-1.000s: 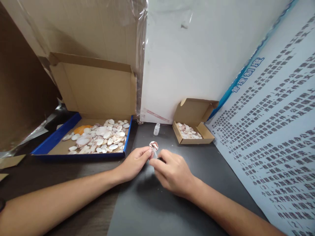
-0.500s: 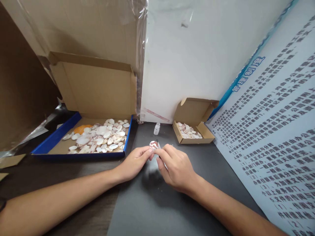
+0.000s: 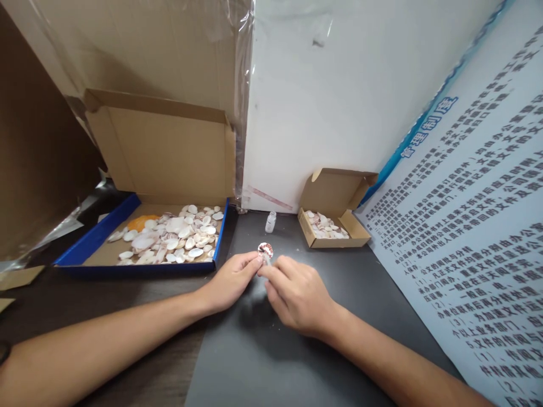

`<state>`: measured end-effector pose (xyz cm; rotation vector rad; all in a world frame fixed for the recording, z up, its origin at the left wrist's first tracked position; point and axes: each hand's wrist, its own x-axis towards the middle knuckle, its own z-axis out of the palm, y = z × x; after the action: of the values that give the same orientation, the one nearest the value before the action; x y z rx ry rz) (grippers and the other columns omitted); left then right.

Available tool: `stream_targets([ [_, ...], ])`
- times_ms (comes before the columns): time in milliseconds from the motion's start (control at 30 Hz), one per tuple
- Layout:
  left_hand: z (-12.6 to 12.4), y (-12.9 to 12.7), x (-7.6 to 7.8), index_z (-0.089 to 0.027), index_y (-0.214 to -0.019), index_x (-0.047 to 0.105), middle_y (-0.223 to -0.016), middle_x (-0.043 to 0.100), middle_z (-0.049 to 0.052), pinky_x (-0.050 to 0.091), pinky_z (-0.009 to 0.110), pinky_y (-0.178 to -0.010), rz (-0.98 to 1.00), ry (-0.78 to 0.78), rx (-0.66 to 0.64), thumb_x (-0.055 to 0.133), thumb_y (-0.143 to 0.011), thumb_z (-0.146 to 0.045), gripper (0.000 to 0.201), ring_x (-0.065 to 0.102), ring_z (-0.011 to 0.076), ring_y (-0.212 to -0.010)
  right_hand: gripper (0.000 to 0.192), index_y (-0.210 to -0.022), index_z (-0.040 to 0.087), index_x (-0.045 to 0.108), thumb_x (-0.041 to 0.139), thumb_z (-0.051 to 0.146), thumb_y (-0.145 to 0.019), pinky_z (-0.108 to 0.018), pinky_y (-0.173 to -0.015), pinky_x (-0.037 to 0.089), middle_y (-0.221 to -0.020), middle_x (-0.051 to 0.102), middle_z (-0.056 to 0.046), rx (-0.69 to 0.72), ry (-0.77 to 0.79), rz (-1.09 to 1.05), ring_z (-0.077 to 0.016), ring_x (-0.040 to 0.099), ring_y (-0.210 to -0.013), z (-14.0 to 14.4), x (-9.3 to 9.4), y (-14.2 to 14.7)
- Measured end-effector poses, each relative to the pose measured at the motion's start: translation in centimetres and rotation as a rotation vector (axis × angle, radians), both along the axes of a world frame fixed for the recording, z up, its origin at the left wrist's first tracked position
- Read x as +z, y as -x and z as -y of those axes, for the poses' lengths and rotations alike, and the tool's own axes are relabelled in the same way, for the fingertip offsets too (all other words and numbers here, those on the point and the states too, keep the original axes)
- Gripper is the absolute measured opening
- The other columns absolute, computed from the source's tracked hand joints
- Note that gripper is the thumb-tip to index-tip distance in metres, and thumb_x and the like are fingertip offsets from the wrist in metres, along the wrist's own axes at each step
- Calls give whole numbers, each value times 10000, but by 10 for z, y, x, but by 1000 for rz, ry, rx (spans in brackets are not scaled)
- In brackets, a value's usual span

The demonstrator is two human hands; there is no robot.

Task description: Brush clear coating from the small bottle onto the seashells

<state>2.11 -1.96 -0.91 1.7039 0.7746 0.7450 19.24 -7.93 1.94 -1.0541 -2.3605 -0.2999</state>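
My left hand (image 3: 232, 280) pinches a small round shell (image 3: 265, 250) with red-brown markings, held upright just above the dark mat (image 3: 271, 350). My right hand (image 3: 297, 294) meets it from the right, fingertips pressed against the shell's lower edge; what the right fingers hold is hidden. A small white bottle (image 3: 270, 221) stands beyond the hands near the wall.
A large blue-edged cardboard box (image 3: 93, 240) with several pale shells lies at the left. A small open cardboard box (image 3: 355, 227) with several shells sits at the right. A printed poster (image 3: 475, 226) leans along the right side. Cardboard and white board stand behind.
My right hand shifted slightly around the shell, first up toward it, then back a little. The left hand and the shell stayed almost still.
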Motion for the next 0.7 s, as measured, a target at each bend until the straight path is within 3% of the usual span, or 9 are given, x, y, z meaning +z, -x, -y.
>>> stream_targets([
  [100, 0, 0, 0, -179, -682, 430, -653, 396, -31, 348, 234, -603, -23, -4, 8, 389, -936, -421, 354, 368, 124, -648, 278, -1007, 148, 636, 368, 206, -965, -282, -611, 391, -797, 582, -64, -64, -2, -33, -177, 514, -683, 0, 1, -1],
  [233, 0, 0, 2, -173, -689, 449, -689, 442, -19, 369, 245, -636, 7, 10, -6, 396, -928, -426, 352, 391, 130, -675, 280, -958, 165, 642, 364, 199, -953, -278, -588, 379, -787, 579, -55, 45, 3, 13, -170, 503, -660, 1, 2, 0],
  [367, 1, 0, 2, -179, -677, 428, -642, 384, -38, 339, 238, -600, -20, -10, 5, 387, -939, -430, 365, 355, 121, -636, 291, -999, 160, 639, 354, 212, -972, -275, -600, 399, -794, 579, -58, -61, 15, -29, -167, 516, -663, 0, 0, -2],
  [533, 0, 0, 1, -176, -679, 441, -680, 448, -21, 384, 250, -664, 1, 2, -8, 388, -923, -435, 360, 411, 134, -683, 252, -1001, 172, 619, 376, 228, -967, -266, -603, 410, -807, 605, -53, 58, 6, 1, -163, 529, -678, 0, -3, -1],
  [700, 0, 0, 2, -181, -678, 429, -657, 409, -27, 363, 236, -615, -31, -15, 8, 382, -936, -428, 360, 381, 128, -661, 238, -1037, 163, 608, 386, 230, -978, -264, -620, 427, -812, 597, -56, -55, 9, -68, -166, 556, -695, 0, -2, -1],
])
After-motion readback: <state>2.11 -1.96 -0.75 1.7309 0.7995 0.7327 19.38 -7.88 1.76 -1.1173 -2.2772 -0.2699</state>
